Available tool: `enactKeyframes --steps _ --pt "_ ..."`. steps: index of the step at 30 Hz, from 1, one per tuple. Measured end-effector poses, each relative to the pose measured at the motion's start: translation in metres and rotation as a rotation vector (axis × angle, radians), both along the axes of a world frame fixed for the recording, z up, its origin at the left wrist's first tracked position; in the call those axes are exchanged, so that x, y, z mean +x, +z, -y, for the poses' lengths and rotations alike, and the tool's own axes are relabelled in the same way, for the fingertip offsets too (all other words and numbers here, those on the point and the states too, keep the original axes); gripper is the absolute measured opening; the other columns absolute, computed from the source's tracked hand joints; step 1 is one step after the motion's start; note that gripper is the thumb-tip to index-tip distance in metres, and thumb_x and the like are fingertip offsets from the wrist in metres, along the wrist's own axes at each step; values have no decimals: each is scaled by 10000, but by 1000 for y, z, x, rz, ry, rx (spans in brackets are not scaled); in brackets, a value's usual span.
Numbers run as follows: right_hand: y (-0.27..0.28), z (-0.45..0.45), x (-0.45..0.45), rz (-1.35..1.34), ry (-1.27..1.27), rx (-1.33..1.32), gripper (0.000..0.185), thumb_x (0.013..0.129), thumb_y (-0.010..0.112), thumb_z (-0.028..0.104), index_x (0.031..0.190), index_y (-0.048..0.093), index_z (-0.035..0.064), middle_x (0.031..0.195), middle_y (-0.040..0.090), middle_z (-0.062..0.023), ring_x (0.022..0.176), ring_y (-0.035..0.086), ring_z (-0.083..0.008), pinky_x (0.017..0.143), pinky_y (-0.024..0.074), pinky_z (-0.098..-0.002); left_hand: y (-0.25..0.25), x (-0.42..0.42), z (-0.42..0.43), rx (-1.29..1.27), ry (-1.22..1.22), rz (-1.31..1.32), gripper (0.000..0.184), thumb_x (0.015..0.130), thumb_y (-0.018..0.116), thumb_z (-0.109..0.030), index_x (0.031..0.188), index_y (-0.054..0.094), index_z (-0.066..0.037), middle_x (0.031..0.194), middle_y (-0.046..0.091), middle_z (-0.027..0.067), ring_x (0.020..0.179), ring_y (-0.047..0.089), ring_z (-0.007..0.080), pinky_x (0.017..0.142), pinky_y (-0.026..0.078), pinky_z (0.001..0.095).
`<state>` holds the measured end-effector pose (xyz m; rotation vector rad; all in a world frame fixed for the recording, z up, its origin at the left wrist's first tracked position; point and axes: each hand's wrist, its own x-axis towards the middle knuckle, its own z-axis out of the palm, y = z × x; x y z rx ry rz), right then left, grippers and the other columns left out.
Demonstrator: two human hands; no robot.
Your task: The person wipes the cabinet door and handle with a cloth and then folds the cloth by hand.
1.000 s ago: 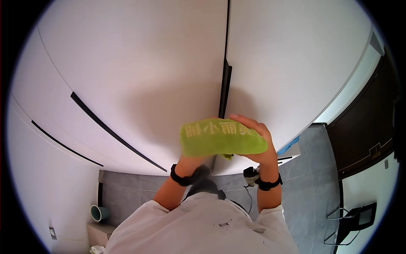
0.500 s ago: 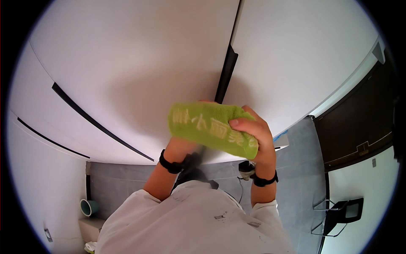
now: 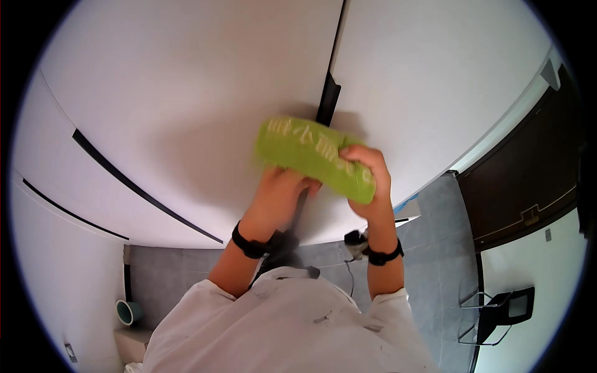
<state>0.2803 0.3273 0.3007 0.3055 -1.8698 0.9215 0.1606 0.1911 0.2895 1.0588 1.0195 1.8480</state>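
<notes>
A folded green towel [image 3: 311, 152] with pale printed characters is held in front of the white cabinet doors, tilted down toward the right. My right hand [image 3: 371, 171] is closed round its right end, with the thumb across the front face. Under the lower left edge, my left hand [image 3: 280, 193] grips the towel from behind and below; most of its fingers are hidden by the cloth. A black strap sits round each wrist.
White cabinet doors [image 3: 205, 74] with a black vertical handle [image 3: 328, 99] stand close in front. A bucket [image 3: 128, 312] and a box [image 3: 132, 345] are at lower left. A black chair [image 3: 507, 314] stands at right, below a dark door [image 3: 528, 174]. A cable [image 3: 352, 280] lies on the floor.
The towel has moved up and has turned a little, hiding less of my left hand. My left hand has come lower relative to the towel. The right hand keeps its hold.
</notes>
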Motion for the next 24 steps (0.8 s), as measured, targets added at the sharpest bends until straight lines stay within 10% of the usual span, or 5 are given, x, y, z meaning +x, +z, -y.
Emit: enactKeyframes --steps 2,14,24 --pt "7 -3 -1 -23 -90 96 439 696 667 -67 1111 584 48 1009 649 -118 893 633 -259 790 494 -328 4 2 -7 142 -87 299 199 891 574 -126 1058 586 -19 892 606 56 795 574 124 689 457 261" --pt "47 -23 5 167 -136 283 492 642 690 -54 1101 604 102 933 629 -112 776 604 -307 651 483 -339 27 6 -9 74 166 -67 303 937 581 -253 1133 540 -26 927 617 48 740 580 138 621 479 273" --pt "53 18 56 135 -597 308 522 649 717 12 1151 581 47 1184 569 -138 1045 549 -318 829 475 -387 12 22 -22 154 292 -17 231 890 662 -127 1070 572 -14 919 631 44 712 587 123 644 488 257"
